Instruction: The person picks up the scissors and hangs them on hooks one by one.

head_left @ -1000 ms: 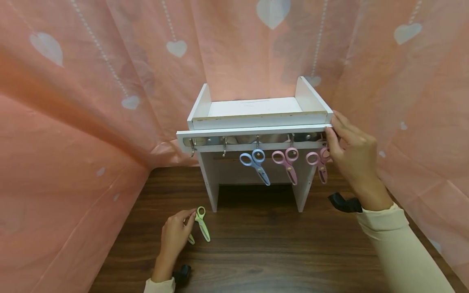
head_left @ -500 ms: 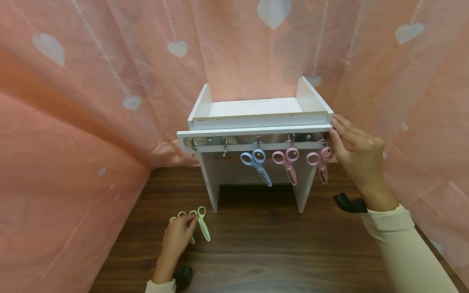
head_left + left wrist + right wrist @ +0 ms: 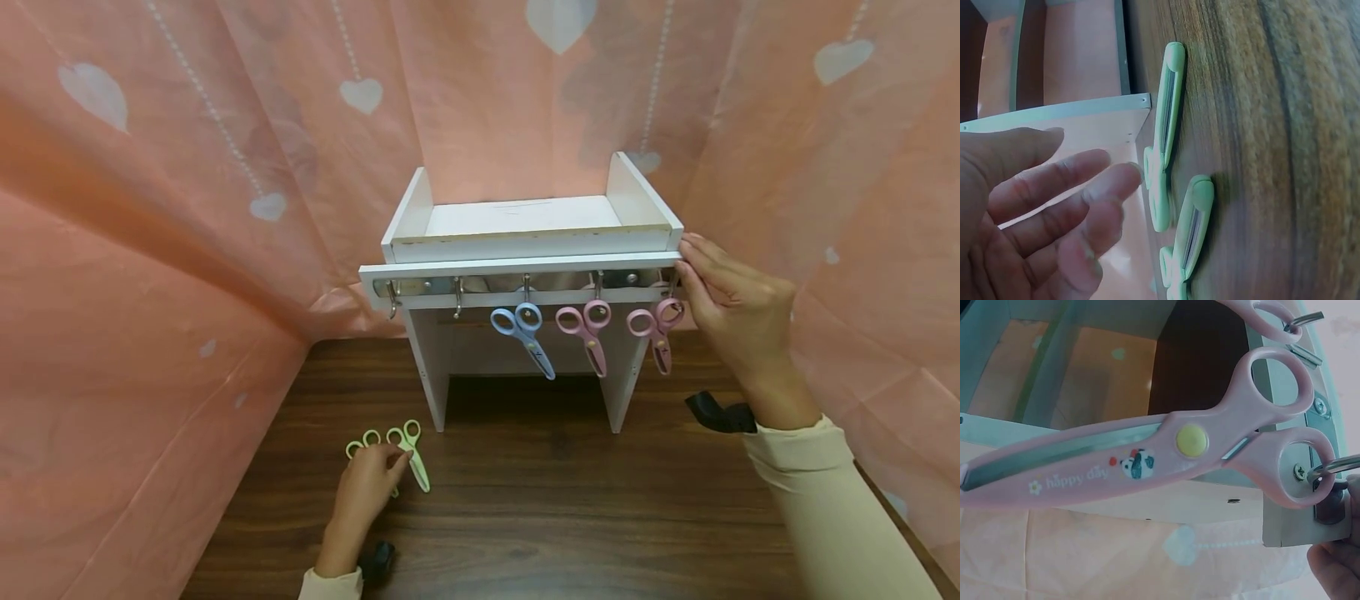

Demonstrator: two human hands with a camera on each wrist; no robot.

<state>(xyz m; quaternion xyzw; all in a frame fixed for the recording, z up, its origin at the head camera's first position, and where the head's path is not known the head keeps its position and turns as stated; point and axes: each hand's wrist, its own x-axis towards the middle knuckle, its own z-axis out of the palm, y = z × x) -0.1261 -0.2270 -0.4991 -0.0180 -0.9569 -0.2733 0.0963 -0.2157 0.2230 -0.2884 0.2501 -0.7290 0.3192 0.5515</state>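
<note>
Two pairs of light green scissors lie on the wooden surface, the right pair (image 3: 416, 468) and the left pair (image 3: 1196, 219). Just over them hovers my left hand (image 3: 366, 487), which hides part of the left pair; in the left wrist view its loosely bent fingers hold nothing. My right hand (image 3: 742, 317) grips the right end of a white hook rack (image 3: 525, 265), thumb in front. From its hooks hang blue scissors (image 3: 523, 332), pink scissors (image 3: 588, 336) and, nearest the right hand, another pink pair (image 3: 1191, 440) with a panda print.
Two hooks at the rack's left, one of them a metal hook (image 3: 458, 300), carry nothing. The rack fronts a white shelf unit (image 3: 423, 358) standing on the wooden surface (image 3: 525, 508). A pink curtain (image 3: 187, 292) with white hearts surrounds the back and sides.
My left hand has drawn slightly right and down, uncovering the handle rings of the green scissors. The right hand has shifted a little to the right, still at the rack's end.
</note>
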